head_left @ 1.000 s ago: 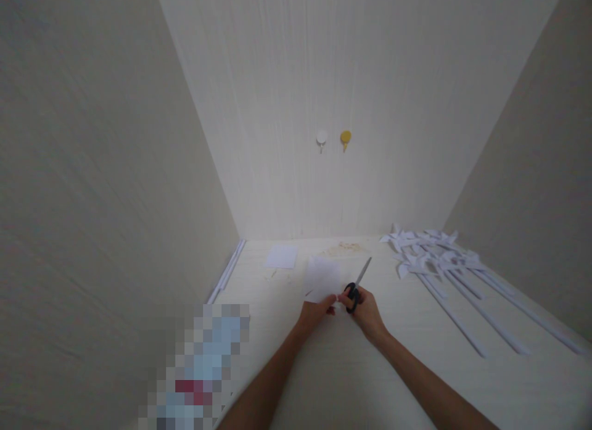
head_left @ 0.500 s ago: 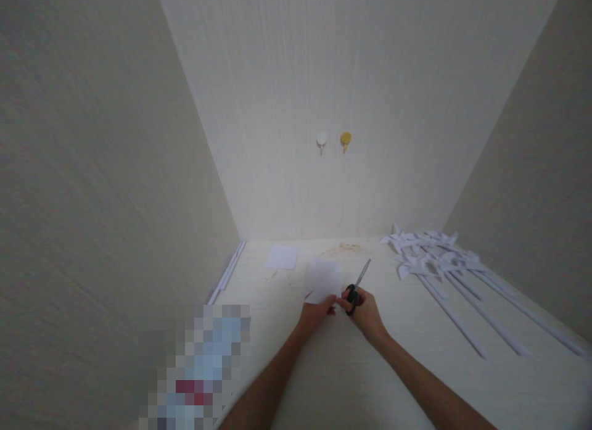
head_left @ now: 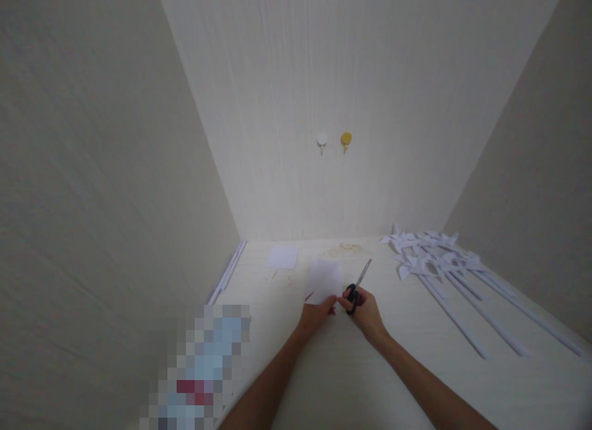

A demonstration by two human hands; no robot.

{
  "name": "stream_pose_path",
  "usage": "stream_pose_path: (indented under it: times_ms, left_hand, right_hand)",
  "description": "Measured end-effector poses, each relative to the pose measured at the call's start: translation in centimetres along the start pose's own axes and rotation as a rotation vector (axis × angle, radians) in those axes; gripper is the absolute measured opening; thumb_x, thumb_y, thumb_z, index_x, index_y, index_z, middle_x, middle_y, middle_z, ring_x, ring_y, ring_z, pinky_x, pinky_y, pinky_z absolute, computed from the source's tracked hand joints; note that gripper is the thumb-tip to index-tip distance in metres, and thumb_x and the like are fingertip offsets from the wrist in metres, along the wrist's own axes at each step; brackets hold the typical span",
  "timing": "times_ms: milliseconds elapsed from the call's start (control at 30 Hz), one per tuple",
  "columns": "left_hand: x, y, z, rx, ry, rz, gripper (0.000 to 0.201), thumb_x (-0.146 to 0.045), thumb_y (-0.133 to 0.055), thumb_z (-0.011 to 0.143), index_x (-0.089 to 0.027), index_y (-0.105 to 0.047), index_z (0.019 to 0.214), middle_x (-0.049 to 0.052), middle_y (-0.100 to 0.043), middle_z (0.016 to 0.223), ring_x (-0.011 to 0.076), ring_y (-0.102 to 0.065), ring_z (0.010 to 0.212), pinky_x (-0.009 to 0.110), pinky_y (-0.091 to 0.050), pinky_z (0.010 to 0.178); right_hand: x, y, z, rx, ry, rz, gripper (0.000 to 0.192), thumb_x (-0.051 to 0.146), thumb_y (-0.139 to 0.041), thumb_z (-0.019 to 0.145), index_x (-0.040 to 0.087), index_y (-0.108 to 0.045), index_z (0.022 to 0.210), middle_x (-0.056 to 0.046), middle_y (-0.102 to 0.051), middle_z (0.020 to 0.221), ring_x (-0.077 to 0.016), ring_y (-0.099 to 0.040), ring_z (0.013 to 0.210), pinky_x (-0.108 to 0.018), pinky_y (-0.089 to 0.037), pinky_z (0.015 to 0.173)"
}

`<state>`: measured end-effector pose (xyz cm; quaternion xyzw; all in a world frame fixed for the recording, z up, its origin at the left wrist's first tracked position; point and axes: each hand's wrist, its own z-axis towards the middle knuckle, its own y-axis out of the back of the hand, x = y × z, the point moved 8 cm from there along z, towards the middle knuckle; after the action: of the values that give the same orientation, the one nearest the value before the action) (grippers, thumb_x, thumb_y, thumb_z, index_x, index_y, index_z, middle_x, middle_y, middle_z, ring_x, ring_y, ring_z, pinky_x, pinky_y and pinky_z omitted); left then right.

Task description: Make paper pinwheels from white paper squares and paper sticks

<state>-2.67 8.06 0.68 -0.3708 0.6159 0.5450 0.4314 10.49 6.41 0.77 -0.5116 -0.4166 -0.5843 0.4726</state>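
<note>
A white square of paper (head_left: 325, 277) is pinched at its near edge by my left hand (head_left: 318, 314), with a slit showing at its lower left corner. My right hand (head_left: 367, 313) is closed around the black handles of a pair of scissors (head_left: 353, 292). The blades point up and away to the right, apart from the paper. My right fingertips come close to the paper's near right corner; whether they touch it I cannot tell.
Another white paper square (head_left: 282, 257) lies at the back left. Several paper pinwheels (head_left: 423, 260) on rolled sticks are on the right. Paper rolls (head_left: 227, 272) lie along the left wall. Two hooks, one yellow (head_left: 346, 138), are on the back wall. A pixelated patch covers the lower left.
Hardly anything differs. The paper and both hands appear shifted very slightly to the right, and the grips stay the same.
</note>
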Motion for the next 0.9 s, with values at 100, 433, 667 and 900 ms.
stream_pose_path:
  times_ms: [100, 433, 667, 900]
  left_hand:
    - [-0.04, 0.01, -0.06, 0.006, 0.017, 0.027, 0.026, -0.032, -0.046, 0.068, -0.019, -0.049, 0.046, -0.004, -0.054, 0.047, 0.0123, -0.055, 0.054, 0.022, -0.042, 0.064]
    - [-0.49, 0.19, -0.27, -0.007, 0.006, 0.042, 0.028, -0.033, -0.046, 0.068, -0.019, -0.047, 0.044, -0.003, -0.056, 0.049, 0.0128, -0.055, 0.055, 0.022, -0.042, 0.065]
    - [-0.8, 0.37, -0.48, -0.012, 0.029, 0.048, 0.028, -0.031, -0.046, 0.068, -0.019, -0.047, 0.042, -0.003, -0.054, 0.046, 0.013, -0.055, 0.053, 0.023, -0.042, 0.066]
    - [0.09, 0.56, 0.22, -0.069, 0.02, -0.168, 0.018, -0.03, -0.054, 0.062, -0.017, -0.05, 0.051, -0.002, -0.053, 0.046, 0.0124, -0.052, 0.046, 0.023, -0.043, 0.053]
  right_hand:
    - [0.38, -0.05, -0.07, 0.002, 0.012, -0.008, 0.025, 0.033, -0.067, 0.05, 0.018, -0.048, 0.058, 0.004, -0.048, 0.051, -0.009, -0.042, 0.047, -0.021, -0.034, 0.043]
    - [0.58, -0.02, -0.11, 0.006, 0.021, -0.007, 0.024, 0.032, -0.067, 0.051, 0.018, -0.049, 0.057, 0.004, -0.049, 0.051, -0.0093, -0.043, 0.048, -0.021, -0.034, 0.044]
    - [0.16, -0.24, -0.1, 0.041, 0.002, 0.038, 0.022, 0.027, -0.067, 0.052, 0.017, -0.049, 0.06, 0.005, -0.047, 0.053, -0.0087, -0.041, 0.05, -0.02, -0.033, 0.045]
    - [0.13, -0.36, -0.26, 0.052, -0.033, 0.038, 0.023, 0.026, -0.067, 0.052, 0.017, -0.047, 0.06, 0.005, -0.046, 0.052, -0.0085, -0.041, 0.049, -0.02, -0.032, 0.046]
